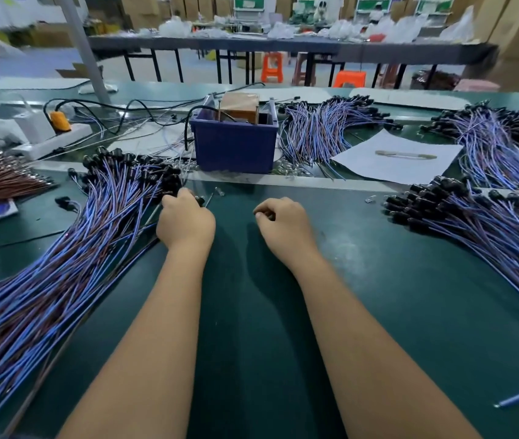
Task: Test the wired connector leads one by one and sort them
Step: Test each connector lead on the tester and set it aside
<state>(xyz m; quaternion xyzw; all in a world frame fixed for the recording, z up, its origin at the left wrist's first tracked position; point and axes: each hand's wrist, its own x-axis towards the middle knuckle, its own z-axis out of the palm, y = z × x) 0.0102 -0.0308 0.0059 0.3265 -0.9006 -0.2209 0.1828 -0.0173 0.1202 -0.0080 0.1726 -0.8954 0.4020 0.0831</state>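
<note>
Leads (61, 248) lie fanned on the worktop (251, 312) at left — left hand (185, 221) pinches one connector at the pile's edge; right hand (283, 223) curls loosely, empty. Best draw out one lead only — slowly, untangled.

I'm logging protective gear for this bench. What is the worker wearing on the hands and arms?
Nothing shows: the left hand and right hand are bare, with no gloves, rings, watch or wrist strap. Both forearms are uncovered as far as the frame's bottom edge, so no sleeve is in view.
</note>
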